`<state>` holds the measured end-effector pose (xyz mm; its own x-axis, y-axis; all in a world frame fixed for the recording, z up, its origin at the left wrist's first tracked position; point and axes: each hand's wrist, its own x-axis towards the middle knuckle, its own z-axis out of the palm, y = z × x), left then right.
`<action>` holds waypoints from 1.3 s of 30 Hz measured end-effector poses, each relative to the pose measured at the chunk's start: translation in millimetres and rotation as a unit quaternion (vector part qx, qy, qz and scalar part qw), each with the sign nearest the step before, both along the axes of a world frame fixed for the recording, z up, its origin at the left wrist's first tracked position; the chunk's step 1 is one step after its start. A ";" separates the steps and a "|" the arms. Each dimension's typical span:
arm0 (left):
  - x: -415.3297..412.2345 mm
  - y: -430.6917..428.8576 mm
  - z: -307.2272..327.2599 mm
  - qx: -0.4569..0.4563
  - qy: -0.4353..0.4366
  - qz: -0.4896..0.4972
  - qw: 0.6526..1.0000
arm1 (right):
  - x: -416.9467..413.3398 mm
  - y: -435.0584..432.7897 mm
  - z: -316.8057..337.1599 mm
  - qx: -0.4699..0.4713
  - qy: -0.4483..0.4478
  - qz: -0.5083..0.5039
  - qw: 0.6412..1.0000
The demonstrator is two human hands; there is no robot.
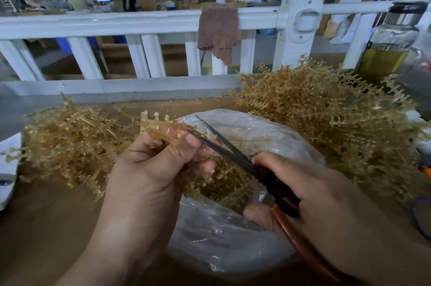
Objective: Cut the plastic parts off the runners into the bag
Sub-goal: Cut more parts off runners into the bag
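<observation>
Two hands at work over a clear plastic bag (pixel 233 236) on the brown table (pixel 46 227). The left hand (pixel 151 169) grips a bundle of amber runners (pixel 163 128), thumb clamped on top and fingers curled beneath. The bundle sticks out past the knuckles, above the bag's open mouth, small ringed parts standing up along its edge.

The right hand (pixel 303 192) is wrapped round the handles of black scissors (pixel 233 152), which slant up and left. The blades are parted. One tip lies against the runners just at the left thumb; the other points up, free. A reddish-brown handle loop shows under the right palm.

Loose amber pieces (pixel 224 176) lie inside the bag, directly below the blades.

A heap of runners (pixel 70 145) lies left of the bag, and a larger heap (pixel 326 122) to its right.

Behind: a white railing (pixel 116 22) with a brownish cloth (pixel 218 31) draped over it, and a glass bottle (pixel 391 40) of yellowish liquid at far right.
</observation>
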<state>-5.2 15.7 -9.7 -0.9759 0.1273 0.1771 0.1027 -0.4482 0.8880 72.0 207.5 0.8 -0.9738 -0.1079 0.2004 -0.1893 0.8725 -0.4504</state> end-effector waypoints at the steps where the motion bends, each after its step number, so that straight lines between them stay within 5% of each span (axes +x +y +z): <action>1: 0.5 0.0 0.8 -0.002 0.000 -0.001 1.000 | 0.3 0.4 0.4 0.001 0.002 0.002 1.000; 39: 4.2 3.5 4.7 0.004 0.024 -0.023 0.999 | 2.8 8.1 -0.1 -0.001 0.045 0.019 0.999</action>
